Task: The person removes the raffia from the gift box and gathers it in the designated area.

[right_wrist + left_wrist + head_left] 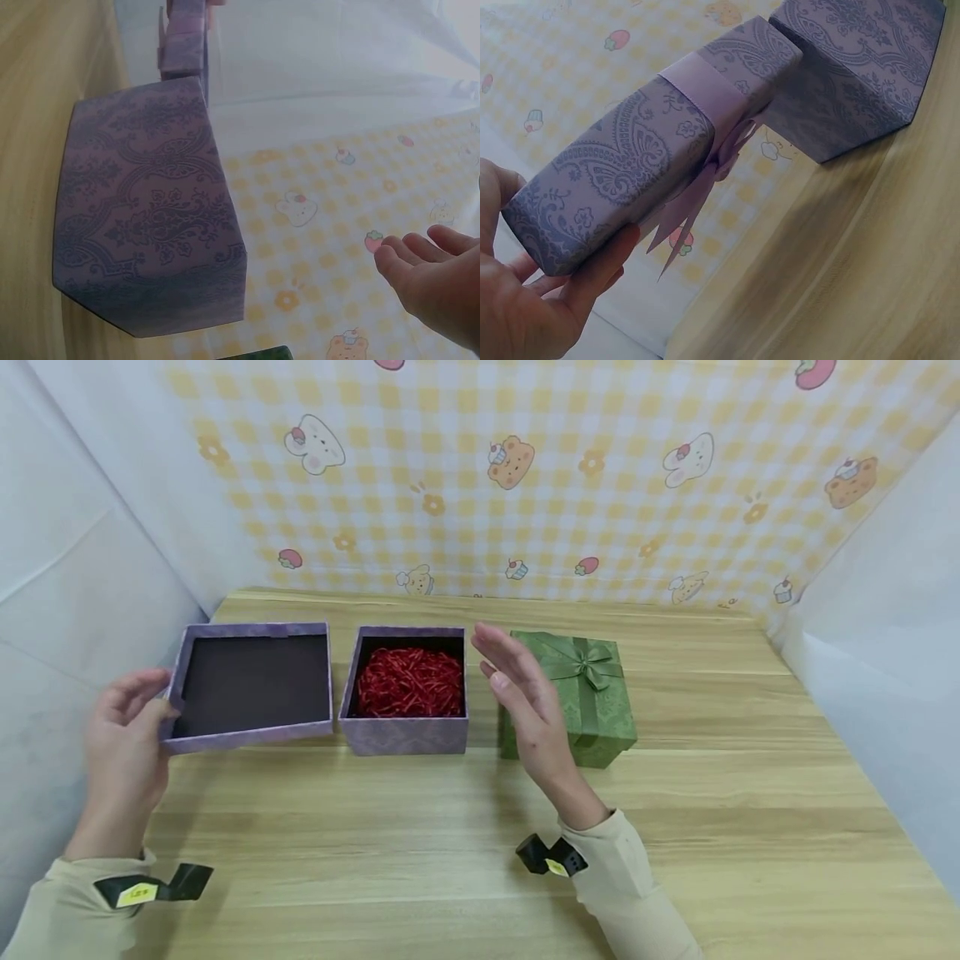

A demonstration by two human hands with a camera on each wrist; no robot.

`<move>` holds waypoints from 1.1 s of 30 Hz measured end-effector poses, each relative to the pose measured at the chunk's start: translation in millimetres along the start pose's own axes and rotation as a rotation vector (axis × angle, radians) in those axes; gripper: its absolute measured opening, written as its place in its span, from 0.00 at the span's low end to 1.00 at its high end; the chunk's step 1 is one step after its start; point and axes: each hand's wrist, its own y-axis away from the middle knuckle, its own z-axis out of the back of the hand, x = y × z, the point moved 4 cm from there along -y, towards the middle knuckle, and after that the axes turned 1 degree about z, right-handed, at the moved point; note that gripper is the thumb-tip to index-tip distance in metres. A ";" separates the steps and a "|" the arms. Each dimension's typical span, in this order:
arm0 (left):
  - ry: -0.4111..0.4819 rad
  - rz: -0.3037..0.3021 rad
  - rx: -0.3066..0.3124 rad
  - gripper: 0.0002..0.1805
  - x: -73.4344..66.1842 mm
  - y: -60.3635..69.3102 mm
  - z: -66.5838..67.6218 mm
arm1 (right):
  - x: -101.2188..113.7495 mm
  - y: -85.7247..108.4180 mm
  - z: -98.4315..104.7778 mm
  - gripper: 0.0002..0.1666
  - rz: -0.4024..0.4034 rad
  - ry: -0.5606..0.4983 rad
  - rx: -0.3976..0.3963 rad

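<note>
The left hand (126, 747) grips the left edge of a purple lid (255, 681), whose dark inside faces up. In the left wrist view the lid (630, 150) shows a ribbon bow on its outer side, with the hand (532, 292) pinching one end. Right of the lid stands the purple box (405, 737), holding red shredded filler (410, 683). The right hand (528, 710) holds nothing, its fingers extended, between the purple box and a green box (611, 702), part of which it hides. The right wrist view shows this hand (435, 277) apart from the purple box (150, 202).
The boxes stand on a wooden table (420, 860). A green ribbon bow (587, 667) tops the green box. Behind hangs a yellow checked cloth (465, 468) with cartoon prints; white sheets (67, 568) close off both sides.
</note>
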 end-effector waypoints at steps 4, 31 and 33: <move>-0.022 0.024 0.026 0.21 4.4 -1.1 0.6 | -0.5 0.1 0.1 0.25 -0.005 -0.003 -0.005; -0.140 0.045 -0.001 0.21 28.3 -11.3 5.0 | 0.3 -0.7 -0.5 0.25 -0.005 -0.010 0.002; -0.172 0.043 0.005 0.21 30.6 -11.9 3.4 | 0.4 -0.7 -0.6 0.24 -0.006 -0.014 0.000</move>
